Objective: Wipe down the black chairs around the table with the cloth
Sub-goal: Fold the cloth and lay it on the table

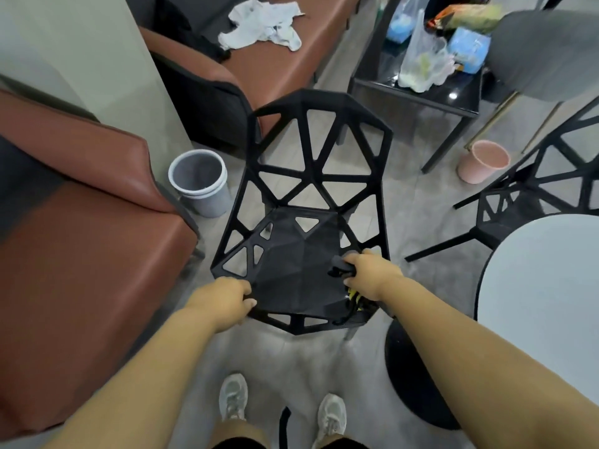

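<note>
A black lattice chair point(304, 196) stands right in front of me, its seat facing me. My left hand point(223, 303) grips the front left edge of the seat. On the right side of the seat, my right hand point(372, 273) holds a dark bunched cloth point(340, 265). Something black and yellow point(353, 301) hangs below that hand; I cannot tell what it is. A second black lattice chair point(534, 196) stands at the right, beside the round white table point(544, 280).
Brown sofas point(81, 222) line the left and back, with a white rag point(262, 24) on one. A grey bin point(201, 183) stands left of the chair and a pink bin point(484, 162) to its right. A cluttered black table point(418, 92) and grey chair point(551, 53) are behind.
</note>
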`<control>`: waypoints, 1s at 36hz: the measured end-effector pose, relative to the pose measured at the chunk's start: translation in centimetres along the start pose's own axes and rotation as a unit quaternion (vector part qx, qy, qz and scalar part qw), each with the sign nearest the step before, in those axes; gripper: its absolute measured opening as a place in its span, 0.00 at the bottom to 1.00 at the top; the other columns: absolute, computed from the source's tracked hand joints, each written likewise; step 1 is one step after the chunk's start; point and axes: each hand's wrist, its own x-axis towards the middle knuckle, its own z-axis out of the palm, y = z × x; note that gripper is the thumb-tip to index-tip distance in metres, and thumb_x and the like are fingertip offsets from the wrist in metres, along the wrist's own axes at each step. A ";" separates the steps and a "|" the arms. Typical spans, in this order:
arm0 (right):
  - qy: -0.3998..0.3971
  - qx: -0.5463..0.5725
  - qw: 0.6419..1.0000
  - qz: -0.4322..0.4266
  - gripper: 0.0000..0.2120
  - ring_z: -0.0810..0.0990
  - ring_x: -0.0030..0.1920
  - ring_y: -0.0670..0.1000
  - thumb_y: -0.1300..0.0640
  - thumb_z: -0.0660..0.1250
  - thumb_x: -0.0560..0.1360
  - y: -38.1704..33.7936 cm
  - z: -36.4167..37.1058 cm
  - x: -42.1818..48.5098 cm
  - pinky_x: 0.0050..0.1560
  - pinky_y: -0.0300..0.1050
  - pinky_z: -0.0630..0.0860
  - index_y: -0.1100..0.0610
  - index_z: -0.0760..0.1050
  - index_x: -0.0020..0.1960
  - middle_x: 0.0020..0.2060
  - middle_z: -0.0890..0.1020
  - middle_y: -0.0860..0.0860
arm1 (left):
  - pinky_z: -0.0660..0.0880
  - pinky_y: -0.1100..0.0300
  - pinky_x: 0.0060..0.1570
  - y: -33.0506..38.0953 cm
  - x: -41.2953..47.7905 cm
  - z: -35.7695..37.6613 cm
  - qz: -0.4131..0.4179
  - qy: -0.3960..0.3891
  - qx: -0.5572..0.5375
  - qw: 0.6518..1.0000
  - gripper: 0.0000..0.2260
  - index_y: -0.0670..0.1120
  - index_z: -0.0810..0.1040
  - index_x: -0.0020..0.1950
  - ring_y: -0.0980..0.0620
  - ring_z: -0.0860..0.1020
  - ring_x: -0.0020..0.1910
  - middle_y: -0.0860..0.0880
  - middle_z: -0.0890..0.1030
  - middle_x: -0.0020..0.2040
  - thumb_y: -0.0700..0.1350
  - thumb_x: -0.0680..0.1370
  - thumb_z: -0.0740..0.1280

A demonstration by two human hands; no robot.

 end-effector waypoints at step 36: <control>0.358 0.552 0.753 0.023 0.22 0.80 0.42 0.45 0.75 0.71 0.68 -2.3 -3.7 -18.0 0.47 0.38 0.75 0.52 0.72 0.51 0.41 0.80 0.49 | 0.65 0.49 0.69 14.6 -1.1 -11.8 0.410 -0.069 -0.199 0.887 0.32 0.68 0.68 0.61 0.53 0.64 0.69 0.55 0.64 0.68 0.72 0.59 0.68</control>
